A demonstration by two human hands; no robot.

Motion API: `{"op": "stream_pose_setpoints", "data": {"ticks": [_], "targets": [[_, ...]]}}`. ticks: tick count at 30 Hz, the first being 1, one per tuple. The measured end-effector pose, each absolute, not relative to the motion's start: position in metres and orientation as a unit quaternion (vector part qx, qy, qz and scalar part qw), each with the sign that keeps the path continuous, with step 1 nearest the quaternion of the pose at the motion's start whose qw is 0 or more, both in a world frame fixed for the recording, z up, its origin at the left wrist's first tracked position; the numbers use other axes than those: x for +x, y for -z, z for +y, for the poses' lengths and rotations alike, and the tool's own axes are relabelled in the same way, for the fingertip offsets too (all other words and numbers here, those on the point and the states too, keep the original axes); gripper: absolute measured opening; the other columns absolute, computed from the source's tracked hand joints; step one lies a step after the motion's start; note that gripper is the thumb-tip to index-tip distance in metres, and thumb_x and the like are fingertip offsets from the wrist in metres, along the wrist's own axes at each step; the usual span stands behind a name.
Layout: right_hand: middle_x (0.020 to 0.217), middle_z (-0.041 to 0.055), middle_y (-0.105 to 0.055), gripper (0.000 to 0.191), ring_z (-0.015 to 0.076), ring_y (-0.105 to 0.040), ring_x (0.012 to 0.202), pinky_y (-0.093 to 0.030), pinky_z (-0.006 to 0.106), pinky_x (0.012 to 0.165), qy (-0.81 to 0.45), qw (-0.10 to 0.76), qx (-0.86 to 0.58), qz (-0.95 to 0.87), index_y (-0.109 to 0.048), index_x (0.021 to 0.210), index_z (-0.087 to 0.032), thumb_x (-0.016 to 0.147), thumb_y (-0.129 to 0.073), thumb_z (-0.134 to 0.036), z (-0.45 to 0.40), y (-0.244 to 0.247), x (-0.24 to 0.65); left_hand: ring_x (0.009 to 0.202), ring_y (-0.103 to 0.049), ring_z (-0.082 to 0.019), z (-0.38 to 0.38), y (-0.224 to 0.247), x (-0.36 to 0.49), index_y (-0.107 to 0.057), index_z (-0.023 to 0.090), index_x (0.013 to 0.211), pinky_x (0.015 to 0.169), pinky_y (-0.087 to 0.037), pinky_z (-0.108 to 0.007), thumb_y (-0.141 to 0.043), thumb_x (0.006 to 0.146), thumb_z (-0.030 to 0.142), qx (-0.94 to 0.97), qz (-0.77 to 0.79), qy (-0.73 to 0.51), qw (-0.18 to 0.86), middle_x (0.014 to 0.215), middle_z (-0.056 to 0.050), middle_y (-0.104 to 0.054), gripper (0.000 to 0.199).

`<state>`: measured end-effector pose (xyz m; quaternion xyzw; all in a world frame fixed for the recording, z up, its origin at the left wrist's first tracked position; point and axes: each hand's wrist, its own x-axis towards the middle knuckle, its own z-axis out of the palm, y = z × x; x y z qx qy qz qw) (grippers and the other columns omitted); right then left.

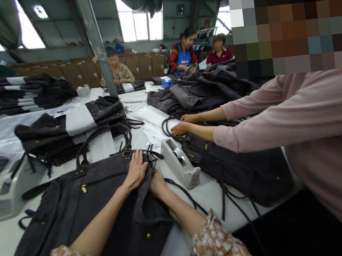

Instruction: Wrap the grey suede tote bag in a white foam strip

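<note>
Dark bag [88, 210] flat on bench [1, 239], handles [84, 147] pointing away, long axis roughly crosswise. Left hand [137, 170] spread flat on top right corner; right hand [158, 182] at side edge, fingertips hidden, grip unclear.

Daylight is pouring through the windows [141, 23], which are glaring white and losing all detail, while the rafters above are staying dim. Soft, even light is falling on the pale surface [210, 199]. Dark bags [105, 200] are swallowing shadow detail. Edges are looking stretched; coarse pixel blocks are covering the upper right.
</note>
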<state>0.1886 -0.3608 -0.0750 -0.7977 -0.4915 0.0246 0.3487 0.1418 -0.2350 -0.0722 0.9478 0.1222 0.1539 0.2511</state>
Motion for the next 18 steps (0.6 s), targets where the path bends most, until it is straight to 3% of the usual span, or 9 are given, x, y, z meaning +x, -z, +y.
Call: {"op": "stream_pose_setpoints", "data": {"ticks": [5,9,12,15,18], "targets": [[0.139,0.0093,-0.046,0.049,0.0227,-0.031,0.134,-0.022,0.042,0.112,-0.065,0.294,-0.779,-0.550,-0.048,0.133,-0.020,0.085,-0.053,-0.016,-0.396,0.060,0.165,0.143,-0.002,-0.027,-0.245,0.070,0.148,-0.009,0.018,0.149,0.112,-0.016,-0.054,-0.016,0.095,0.048,0.966,0.161,-0.071,0.190,0.156,-0.007,-0.006,0.062],[0.143,0.0048,-0.041,0.050,0.0227,-0.020,0.139,-0.016,0.052,0.112,-0.219,0.308,-0.720,-0.582,-0.040,0.139,-0.027,0.090,-0.044,-0.016,-0.443,0.038,0.146,0.143,-0.002,-0.028,-0.251,0.071,0.148,-0.011,0.020,0.149,0.112,-0.015,-0.055,-0.016,0.094,0.052,0.977,0.167,-0.036,0.125,0.156,-0.004,-0.003,0.064],[0.137,0.0021,-0.050,0.042,0.0193,-0.033,0.134,-0.013,0.049,0.114,-0.349,0.397,-0.666,-0.527,-0.049,0.133,-0.027,0.093,-0.037,-0.018,-0.476,0.020,0.136,0.143,-0.001,-0.029,-0.255,0.075,0.148,-0.012,0.020,0.149,0.112,-0.014,-0.055,-0.015,0.093,0.054,0.981,0.171,-0.030,0.082,0.156,-0.003,-0.002,0.065],[0.125,0.0047,-0.060,0.038,0.0179,-0.052,0.118,-0.031,0.038,0.107,-0.420,0.501,-0.628,-0.422,-0.057,0.125,-0.020,0.096,-0.036,-0.031,-0.495,0.001,0.127,0.143,-0.002,-0.029,-0.257,0.079,0.148,-0.012,0.020,0.149,0.111,-0.015,-0.055,-0.014,0.093,0.055,0.982,0.178,-0.034,0.057,0.157,-0.002,-0.002,0.066],[0.114,0.0049,-0.065,0.038,0.0187,-0.060,0.103,-0.045,0.030,0.090,-0.362,0.528,-0.673,-0.370,-0.062,0.118,-0.020,0.089,-0.053,-0.043,-0.495,-0.008,0.107,0.143,-0.002,-0.029,-0.257,0.080,0.148,-0.011,0.021,0.149,0.111,-0.015,-0.056,-0.014,0.092,0.056,0.982,0.180,-0.037,0.047,0.157,-0.001,-0.001,0.067]]}}
